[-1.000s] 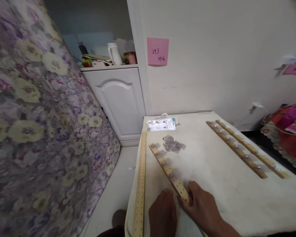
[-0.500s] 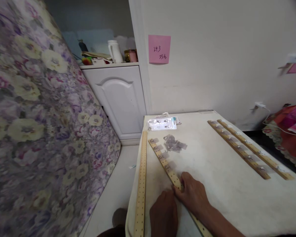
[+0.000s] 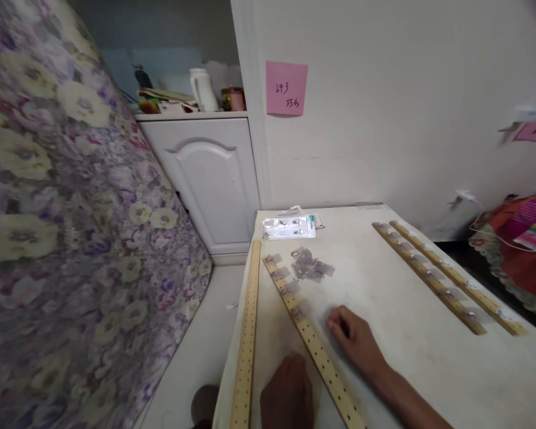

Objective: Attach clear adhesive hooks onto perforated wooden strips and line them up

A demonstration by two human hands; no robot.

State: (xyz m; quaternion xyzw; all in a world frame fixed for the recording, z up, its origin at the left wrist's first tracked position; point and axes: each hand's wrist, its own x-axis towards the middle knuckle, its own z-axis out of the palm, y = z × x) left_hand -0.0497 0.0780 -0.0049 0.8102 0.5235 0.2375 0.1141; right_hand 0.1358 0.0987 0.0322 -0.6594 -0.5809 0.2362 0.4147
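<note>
A perforated wooden strip (image 3: 318,345) lies slanted on the table between my hands. Clear plastic tabs with small metal clips (image 3: 287,290) sit along its far end; the near holes are bare. To its right, my right hand (image 3: 355,339) is closed, fingers curled and apart from the strip. To its left, my left hand (image 3: 288,390) is a fist with its back toward me. What either hand holds, if anything, is hidden. Beyond the strip lies a loose pile of clear tabs (image 3: 310,265). A second perforated strip (image 3: 245,339) runs along the table's left edge.
Two strips fitted with clips, an inner strip (image 3: 429,277) and an outer strip (image 3: 460,279), lie at the right edge. A clear blister pack (image 3: 288,227) is at the back of the white table (image 3: 411,375). A floral curtain (image 3: 84,238) hangs at left.
My right hand has let go of the wooden strip and moved off to its right. My left hand stays a fist, slightly lower in view. The whole view has shifted slightly.
</note>
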